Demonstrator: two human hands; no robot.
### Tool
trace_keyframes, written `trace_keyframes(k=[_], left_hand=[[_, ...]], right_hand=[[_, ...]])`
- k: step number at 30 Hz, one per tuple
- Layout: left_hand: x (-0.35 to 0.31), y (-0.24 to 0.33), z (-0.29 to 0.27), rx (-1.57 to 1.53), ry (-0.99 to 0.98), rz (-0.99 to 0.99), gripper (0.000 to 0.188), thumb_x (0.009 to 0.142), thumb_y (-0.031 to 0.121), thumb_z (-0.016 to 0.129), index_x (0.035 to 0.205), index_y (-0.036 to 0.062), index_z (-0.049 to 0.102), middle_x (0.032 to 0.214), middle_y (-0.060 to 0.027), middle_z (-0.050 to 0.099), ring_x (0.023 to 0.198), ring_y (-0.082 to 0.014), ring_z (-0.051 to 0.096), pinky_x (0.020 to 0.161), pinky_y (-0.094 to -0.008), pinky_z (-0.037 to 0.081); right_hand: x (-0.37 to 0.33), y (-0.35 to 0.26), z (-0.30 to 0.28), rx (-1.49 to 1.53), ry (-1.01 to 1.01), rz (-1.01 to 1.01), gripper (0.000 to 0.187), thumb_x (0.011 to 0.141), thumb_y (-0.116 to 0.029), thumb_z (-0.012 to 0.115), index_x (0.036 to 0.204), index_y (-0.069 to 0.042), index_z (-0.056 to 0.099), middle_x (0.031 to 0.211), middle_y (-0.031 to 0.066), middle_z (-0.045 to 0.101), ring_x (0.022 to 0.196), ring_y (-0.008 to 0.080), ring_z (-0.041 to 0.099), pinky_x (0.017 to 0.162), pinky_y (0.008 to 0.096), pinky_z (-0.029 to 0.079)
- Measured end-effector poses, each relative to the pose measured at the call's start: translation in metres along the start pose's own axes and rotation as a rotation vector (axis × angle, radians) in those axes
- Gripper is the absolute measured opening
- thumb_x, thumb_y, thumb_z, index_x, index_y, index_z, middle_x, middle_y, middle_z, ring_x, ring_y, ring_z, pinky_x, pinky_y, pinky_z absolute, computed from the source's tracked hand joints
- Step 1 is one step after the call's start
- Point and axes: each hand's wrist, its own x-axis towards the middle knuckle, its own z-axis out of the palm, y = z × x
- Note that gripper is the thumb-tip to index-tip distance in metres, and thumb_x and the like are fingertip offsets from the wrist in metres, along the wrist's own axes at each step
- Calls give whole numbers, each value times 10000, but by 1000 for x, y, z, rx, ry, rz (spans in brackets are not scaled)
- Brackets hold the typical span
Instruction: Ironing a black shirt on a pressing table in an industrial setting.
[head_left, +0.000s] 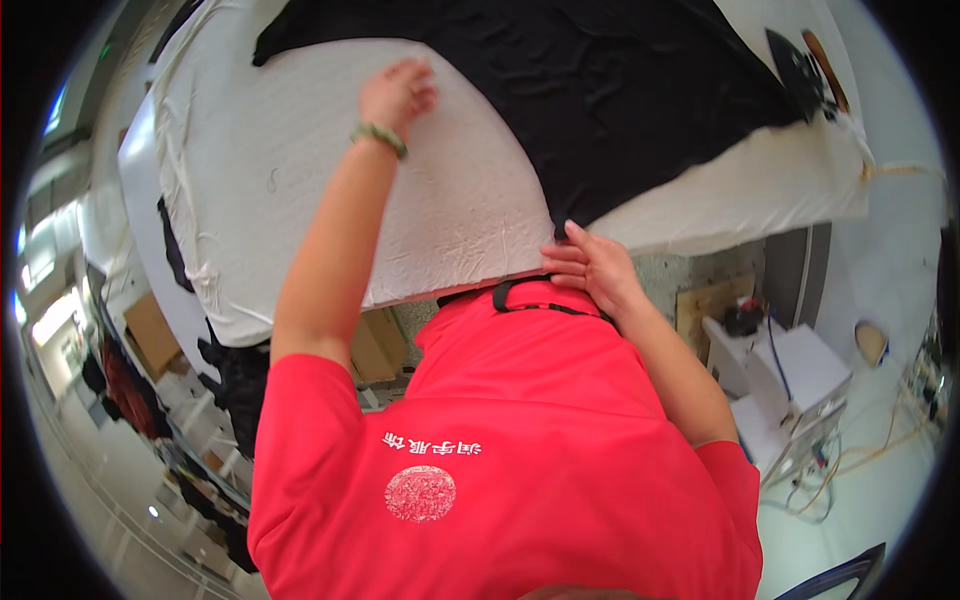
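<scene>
A black piece of fabric, likely a garment point(610, 90), lies over the white padded ironing table point(460, 200). Its near corner narrows to a point close to the table's front edge. There my right hand point(597, 268) has that corner between thumb and fingers, low against the edge. My left hand point(398, 95), with a green bangle at the wrist, hovers over the white cover, left of the fabric's curved edge. Its fingers are loosely bent and slightly apart, with nothing seen in them.
An iron point(797, 75) with a brown handle stands at the table's far right, beside the fabric. White cabinets point(800, 375) with cables are at lower right. Cardboard boxes point(152, 335) and hanging dark clothes point(130, 390) are at left.
</scene>
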Motion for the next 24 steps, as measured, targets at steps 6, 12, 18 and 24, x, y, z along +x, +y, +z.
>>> trace_keyframes(k=[6,12,18,24], left_hand=[[82,41,6,184,-57,-150,332,853,304,876,967,49,697,868,-27,734,654,-109,662,564,-225,511],[80,47,0,328,-141,-137,321,863,323,868,919,60,693,848,-9,739,631,-87,667,531,-212,464],[72,53,-7,714,-142,154,346,906,380,816,817,79,671,790,-13,722,648,-85,678,524,-234,461],[73,50,-10,1084,-84,372,372,919,386,781,834,42,673,791,-70,734,667,-152,705,581,-309,503]], right_hand=[[14,29,19,248,102,-142,359,1009,-370,688,1111,-27,674,1042,144,765,864,203,754,703,316,621],[13,46,24,255,191,-258,294,999,-319,711,1034,-28,688,1007,135,769,824,184,748,678,300,614],[15,49,30,-25,329,-360,262,990,-255,726,939,1,696,897,127,769,729,161,734,637,278,599],[17,47,35,-122,384,-391,249,987,-218,727,919,18,689,847,130,760,675,156,724,604,270,588]])
